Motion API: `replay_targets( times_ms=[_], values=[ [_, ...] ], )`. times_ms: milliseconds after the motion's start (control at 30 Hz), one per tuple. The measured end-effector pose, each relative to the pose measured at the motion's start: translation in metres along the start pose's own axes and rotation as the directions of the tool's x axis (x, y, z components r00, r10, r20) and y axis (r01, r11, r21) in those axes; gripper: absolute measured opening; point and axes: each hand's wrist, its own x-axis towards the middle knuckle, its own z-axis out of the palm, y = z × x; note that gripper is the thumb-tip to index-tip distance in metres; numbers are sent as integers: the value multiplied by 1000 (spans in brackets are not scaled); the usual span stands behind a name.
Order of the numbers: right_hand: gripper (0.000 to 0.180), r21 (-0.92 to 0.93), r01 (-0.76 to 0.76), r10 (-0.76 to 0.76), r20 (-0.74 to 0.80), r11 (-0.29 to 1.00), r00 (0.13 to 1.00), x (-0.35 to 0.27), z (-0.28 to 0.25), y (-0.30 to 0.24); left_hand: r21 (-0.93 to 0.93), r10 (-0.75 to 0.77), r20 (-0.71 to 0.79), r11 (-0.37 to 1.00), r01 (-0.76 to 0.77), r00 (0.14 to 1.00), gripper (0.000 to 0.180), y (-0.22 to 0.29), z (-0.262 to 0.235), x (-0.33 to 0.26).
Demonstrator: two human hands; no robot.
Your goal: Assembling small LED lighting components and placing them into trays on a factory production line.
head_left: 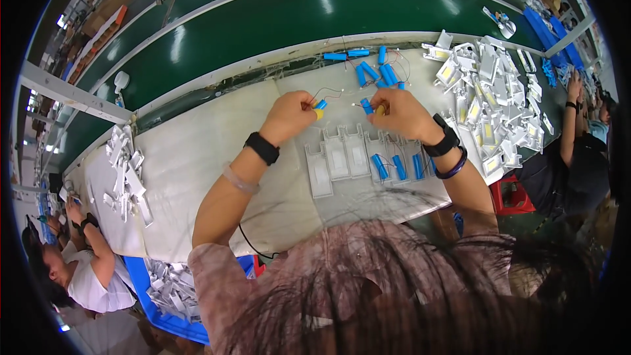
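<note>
My left hand [291,116] is closed in a pinch on a blue cylindrical battery [322,104] with thin wires trailing from it. Across from it, my right hand [399,114] pinches another blue battery [367,106], its end pointing toward the left one. Something yellow shows at the fingertips of both hands. Below them stands a row of white plastic housings [338,160]. Several housings on the right carry blue batteries [399,167], partly hidden by my right forearm. Loose blue batteries with wires [389,75] lie just beyond my right hand.
A large heap of white housings with yellow panels [488,108] covers the table's right side. Narrow white parts [128,174] are piled at left. A blue bin [148,309] of white parts stands below the edge. Behind runs a green conveyor [263,16]. Co-workers sit on both sides.
</note>
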Motion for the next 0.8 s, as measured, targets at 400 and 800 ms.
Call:
replay_targets(
  times_ms=[400,800],
  values=[
    [38,-312,49,2,160,949,987,-38,40,-30,67,59,55,996,-62,997,23,36,56,-77],
    [30,-364,55,-5,136,930,991,-48,49,-29,376,163,-95,919,-116,982,20,30,72,-77]
  ],
)
